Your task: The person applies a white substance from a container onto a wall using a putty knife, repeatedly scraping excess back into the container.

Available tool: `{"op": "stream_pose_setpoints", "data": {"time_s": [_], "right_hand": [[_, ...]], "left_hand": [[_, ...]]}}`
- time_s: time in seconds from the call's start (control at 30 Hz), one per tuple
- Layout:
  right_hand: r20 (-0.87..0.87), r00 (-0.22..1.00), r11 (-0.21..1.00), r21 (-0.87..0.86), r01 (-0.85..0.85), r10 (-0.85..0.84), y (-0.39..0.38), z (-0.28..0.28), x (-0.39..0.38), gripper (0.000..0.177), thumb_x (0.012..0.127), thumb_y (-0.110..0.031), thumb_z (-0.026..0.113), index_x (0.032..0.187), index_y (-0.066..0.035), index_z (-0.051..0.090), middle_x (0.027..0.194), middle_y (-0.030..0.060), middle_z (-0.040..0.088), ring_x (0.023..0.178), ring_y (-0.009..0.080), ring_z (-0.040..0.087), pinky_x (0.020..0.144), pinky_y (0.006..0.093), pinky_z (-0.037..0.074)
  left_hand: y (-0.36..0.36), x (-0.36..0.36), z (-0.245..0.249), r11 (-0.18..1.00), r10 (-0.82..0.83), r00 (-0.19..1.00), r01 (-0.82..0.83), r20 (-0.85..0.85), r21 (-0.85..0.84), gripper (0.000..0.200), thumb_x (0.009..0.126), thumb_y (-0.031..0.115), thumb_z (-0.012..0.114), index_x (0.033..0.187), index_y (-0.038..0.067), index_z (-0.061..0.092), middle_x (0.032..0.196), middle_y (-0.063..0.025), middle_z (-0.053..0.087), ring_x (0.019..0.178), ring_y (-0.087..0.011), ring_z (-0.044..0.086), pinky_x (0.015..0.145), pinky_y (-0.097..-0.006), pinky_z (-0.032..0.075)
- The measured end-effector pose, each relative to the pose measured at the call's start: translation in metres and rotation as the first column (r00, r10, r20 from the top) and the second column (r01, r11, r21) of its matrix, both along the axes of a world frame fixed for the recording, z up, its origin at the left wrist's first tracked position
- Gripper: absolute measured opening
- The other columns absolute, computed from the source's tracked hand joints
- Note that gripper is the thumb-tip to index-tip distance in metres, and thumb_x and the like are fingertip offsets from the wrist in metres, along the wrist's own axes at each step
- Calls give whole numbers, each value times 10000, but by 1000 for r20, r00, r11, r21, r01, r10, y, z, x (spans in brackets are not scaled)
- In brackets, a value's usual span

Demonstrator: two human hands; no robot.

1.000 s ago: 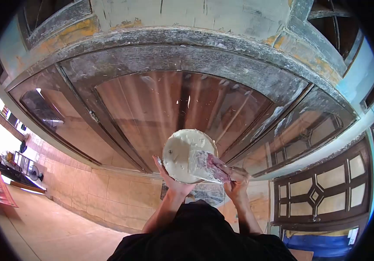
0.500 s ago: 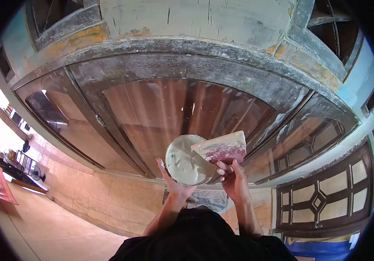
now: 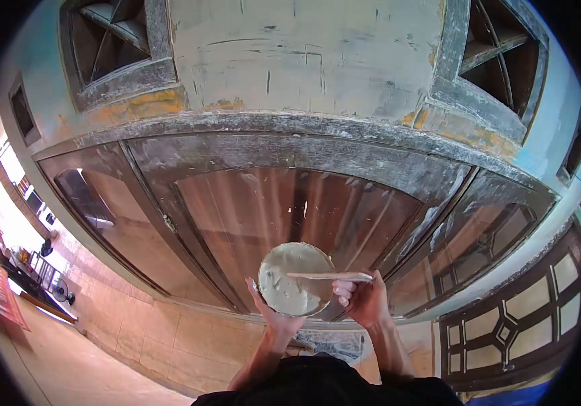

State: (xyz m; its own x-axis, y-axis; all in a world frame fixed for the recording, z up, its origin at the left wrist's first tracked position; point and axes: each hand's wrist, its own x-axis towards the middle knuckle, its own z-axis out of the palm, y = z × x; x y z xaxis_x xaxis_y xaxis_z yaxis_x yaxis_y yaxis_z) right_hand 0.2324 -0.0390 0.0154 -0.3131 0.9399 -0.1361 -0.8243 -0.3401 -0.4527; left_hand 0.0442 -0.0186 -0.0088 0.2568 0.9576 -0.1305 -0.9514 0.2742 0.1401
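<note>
one hand (image 3: 366, 302) holds scraper (image 3: 331, 276) over disc (image 3: 282, 287)

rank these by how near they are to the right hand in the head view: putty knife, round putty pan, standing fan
1. putty knife, held in the right hand.
2. round putty pan, just left of it, held in the left hand.
3. standing fan, far off at the left edge.

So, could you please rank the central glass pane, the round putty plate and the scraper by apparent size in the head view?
1. central glass pane, though farthest away
2. round putty plate
3. scraper, seen edge-on, so only a thin strip shows
</note>
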Motion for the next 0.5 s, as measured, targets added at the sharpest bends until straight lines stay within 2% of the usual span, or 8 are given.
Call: {"op": "stream_pose_setpoints", "data": {"time_s": [0.07,0.13,0.2,0.3,0.4,0.43,0.47,0.5], "right_hand": [[16,999,996,-85,-30,31,6,9,-2,496,880,-351,464,1070,96,562,993,197,652,793,227,662,643,290,540],[255,965,989,-118,93,-60,10,23,-9,303,859,-307,511,898,-11,563,885,132,641,745,224,649,583,303,550],[320,947,987,-138,82,-34,11,38,-10,222,847,-232,550,915,-23,582,906,119,642,762,204,647,606,287,554],[437,899,999,-1,-46,41,22,34,2,186,851,-72,557,1012,8,604,940,112,647,844,180,643,732,285,547],[570,818,990,49,-130,79,25,46,8,209,846,-25,559,1045,24,602,956,105,650,858,169,642,779,288,536],[582,806,980,77,-185,107,26,50,13,221,855,-14,585,1072,-2,624,929,31,649,800,82,611,690,207,512],[585,804,979,85,-187,103,26,58,12,221,855,-14,585,1072,-2,624,929,31,649,800,82,611,690,207,512],[702,711,950,197,-243,36,22,69,9,224,855,1,582,1074,-9,627,929,24,644,796,69,597,680,201,503]], "left_hand": [[1,-2,1,1000,14,1000,-14,-13,-1,789,770,751,386,1302,175,465,1353,-75,430,1200,-310,410,989,-527,325],[1,-5,3,1000,-11,1000,12,-11,27,800,768,755,386,1310,172,455,1358,-83,422,1207,-319,401,994,-538,317],[1,-6,3,999,3,1000,-2,-8,43,803,766,758,385,1314,174,451,1359,-86,421,1211,-324,398,997,-540,314],[-1,-8,5,997,25,1000,-24,-5,71,809,764,762,383,1319,176,445,1363,-88,417,1217,-332,394,1002,-545,309],[-2,-11,10,992,32,999,-30,-16,124,807,768,761,379,1325,180,439,1361,-86,421,1217,-336,399,1003,-554,307],[-1,-11,6,992,40,999,-39,-10,121,802,774,756,374,1328,179,436,1355,-84,431,1217,-333,402,1003,-556,307],[0,-11,5,992,49,999,-48,-3,116,796,780,750,369,1330,178,432,1349,-81,440,1217,-330,405,1003,-558,308],[-6,-12,13,987,126,979,-107,-163,119,794,790,742,355,1336,170,425,1337,-74,458,1218,-323,414,1004,-554,313]]}}
